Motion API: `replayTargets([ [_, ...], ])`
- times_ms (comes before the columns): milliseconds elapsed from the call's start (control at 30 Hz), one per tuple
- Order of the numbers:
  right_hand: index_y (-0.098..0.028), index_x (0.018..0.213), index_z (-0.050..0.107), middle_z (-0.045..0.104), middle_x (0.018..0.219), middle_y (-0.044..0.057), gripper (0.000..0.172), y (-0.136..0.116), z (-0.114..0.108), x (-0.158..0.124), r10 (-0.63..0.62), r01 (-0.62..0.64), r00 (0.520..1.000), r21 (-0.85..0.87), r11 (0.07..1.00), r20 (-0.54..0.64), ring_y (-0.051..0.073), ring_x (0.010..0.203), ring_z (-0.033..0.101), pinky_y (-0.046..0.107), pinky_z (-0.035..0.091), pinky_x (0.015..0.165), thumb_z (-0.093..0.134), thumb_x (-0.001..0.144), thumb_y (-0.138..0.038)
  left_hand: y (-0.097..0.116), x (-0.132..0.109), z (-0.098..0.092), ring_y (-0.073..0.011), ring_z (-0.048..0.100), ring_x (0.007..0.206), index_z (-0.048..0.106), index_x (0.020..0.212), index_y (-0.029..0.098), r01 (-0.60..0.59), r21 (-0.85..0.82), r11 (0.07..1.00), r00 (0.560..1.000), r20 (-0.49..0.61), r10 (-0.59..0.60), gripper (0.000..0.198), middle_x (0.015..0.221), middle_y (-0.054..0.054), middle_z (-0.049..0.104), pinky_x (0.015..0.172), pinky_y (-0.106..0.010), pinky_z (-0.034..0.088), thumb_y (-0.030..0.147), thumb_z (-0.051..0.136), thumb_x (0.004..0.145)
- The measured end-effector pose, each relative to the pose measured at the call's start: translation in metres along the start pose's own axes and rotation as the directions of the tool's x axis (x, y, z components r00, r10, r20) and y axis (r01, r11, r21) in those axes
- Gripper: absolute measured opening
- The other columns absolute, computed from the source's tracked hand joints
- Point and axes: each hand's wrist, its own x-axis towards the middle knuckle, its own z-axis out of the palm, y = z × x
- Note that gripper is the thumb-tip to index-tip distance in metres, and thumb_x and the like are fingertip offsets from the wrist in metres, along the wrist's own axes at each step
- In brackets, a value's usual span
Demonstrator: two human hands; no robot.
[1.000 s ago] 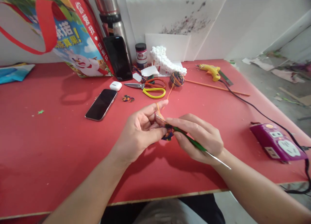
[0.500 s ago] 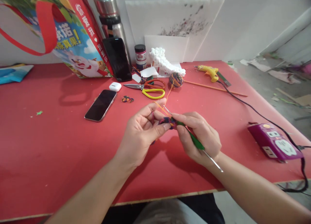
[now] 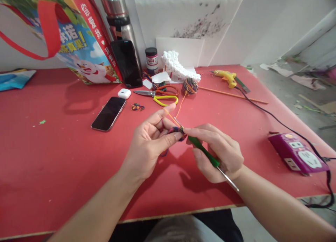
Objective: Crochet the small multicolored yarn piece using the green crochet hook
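My left hand (image 3: 148,144) pinches a small multicoloured piece of crochet (image 3: 176,130) between thumb and fingers. An orange strand of yarn (image 3: 181,106) runs over its raised index finger and back to the yarn ball (image 3: 190,86). In my right hand (image 3: 219,149) is a crochet hook (image 3: 203,151) with a green handle and metal ends. Its far tip pokes out beyond the crochet piece, close to the yarn; the other end points down toward my right wrist. The right index fingertip touches the crochet piece, while the right thumb stands a little off the handle.
Scissors (image 3: 166,100), a phone (image 3: 109,113), a white earbud case (image 3: 124,93) and a yarn scrap (image 3: 138,107) lie beyond my hands. A glue gun (image 3: 225,78), a wooden stick (image 3: 233,95) and a purple power block (image 3: 296,152) with a black cable are to the right.
My left hand has shifted slightly left with the crochet piece. My right thumb has come away from the green handle, and the hook's rear end has dipped a little.
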Motion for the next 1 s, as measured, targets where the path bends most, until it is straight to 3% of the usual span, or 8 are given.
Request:
replayTargets([
  [167, -0.019, 0.131, 0.066, 0.076, 0.088, 0.007, 0.038, -0.002, 0.000, -0.001, 0.060, -0.061, 0.998, -0.065, 0.996, -0.026, 0.017, 0.071, 0.073, 0.028, 0.062, 0.064, 0.058, 0.097, -0.004, 0.001, 0.001, 0.000, -0.0099, 0.058, 0.067, 0.076, 0.131, 0.023, -0.014, 0.017, 1.000, 0.999, -0.032, 0.014, 0.062, 0.077, 0.003, 0.065, 0.058, -0.019, 0.047, 0.016, 0.093, 0.072],
  [333, -0.019, 0.132, 0.064, 0.077, 0.094, 0.008, 0.036, 0.001, 0.001, 0.001, -0.003, 0.003, 0.998, -0.001, 1.000, 0.066, 0.017, 0.078, 0.075, 0.028, 0.062, 0.068, 0.057, 0.099, -0.005, -0.001, 0.001, 0.001, -0.0092, 0.056, 0.065, 0.077, 0.130, 0.022, -0.008, 0.020, 1.000, 0.999, -0.040, 0.009, 0.065, 0.075, 0.004, 0.062, 0.057, -0.019, 0.048, 0.015, 0.095, 0.068],
  [533, -0.018, 0.137, 0.060, 0.074, 0.098, 0.009, 0.036, -0.002, 0.014, -0.004, 0.084, -0.089, 0.995, -0.097, 0.991, -0.052, 0.018, 0.080, 0.070, 0.031, 0.062, 0.073, 0.055, 0.103, -0.008, -0.007, -0.001, 0.004, -0.0084, 0.058, 0.070, 0.077, 0.131, 0.026, -0.096, 0.079, 0.992, 0.991, -0.089, 0.103, 0.063, 0.077, 0.005, 0.063, 0.065, -0.018, 0.051, 0.016, 0.094, 0.072],
  [700, -0.018, 0.147, 0.056, 0.071, 0.102, 0.010, 0.039, -0.007, 0.014, -0.009, 0.093, -0.096, 0.994, -0.039, 0.995, -0.059, 0.019, 0.084, 0.068, 0.034, 0.061, 0.075, 0.052, 0.108, -0.017, -0.004, -0.002, 0.003, -0.0081, 0.056, 0.065, 0.080, 0.126, 0.025, -0.001, -0.021, 1.000, 1.000, -0.025, 0.000, 0.056, 0.077, 0.004, 0.062, 0.057, -0.019, 0.048, 0.021, 0.095, 0.072],
  [800, -0.021, 0.144, 0.062, 0.070, 0.096, 0.007, 0.035, -0.005, 0.012, -0.012, 0.196, -0.187, 0.978, 0.123, 0.975, -0.071, 0.018, 0.080, 0.066, 0.034, 0.058, 0.073, 0.055, 0.110, -0.027, -0.001, -0.002, 0.002, -0.0101, 0.059, 0.066, 0.081, 0.121, 0.023, 0.049, -0.055, 0.997, 0.999, 0.000, -0.049, 0.051, 0.077, 0.003, 0.060, 0.056, -0.020, 0.049, 0.023, 0.095, 0.072],
  [900, -0.024, 0.131, 0.074, 0.067, 0.086, 0.004, 0.028, -0.001, 0.015, -0.012, 0.425, -0.358, 0.903, 0.443, 0.822, -0.059, 0.016, 0.071, 0.062, 0.031, 0.053, 0.064, 0.060, 0.109, -0.035, 0.001, -0.001, -0.001, -0.0100, 0.059, 0.066, 0.082, 0.119, 0.024, 0.044, -0.051, 0.998, 0.999, -0.003, -0.044, 0.050, 0.079, 0.003, 0.061, 0.054, -0.019, 0.047, 0.022, 0.094, 0.071],
  [1000, -0.025, 0.115, 0.081, 0.064, 0.074, 0.000, 0.026, 0.001, 0.019, -0.006, 0.627, -0.450, 0.778, 0.736, 0.506, 0.044, 0.012, 0.058, 0.053, 0.027, 0.047, 0.055, 0.068, 0.104, -0.044, 0.000, 0.001, -0.002, -0.0088, 0.059, 0.068, 0.084, 0.116, 0.026, 0.033, -0.062, 0.998, 0.999, -0.004, -0.033, 0.046, 0.080, 0.002, 0.063, 0.059, -0.018, 0.049, 0.019, 0.094, 0.071],
])
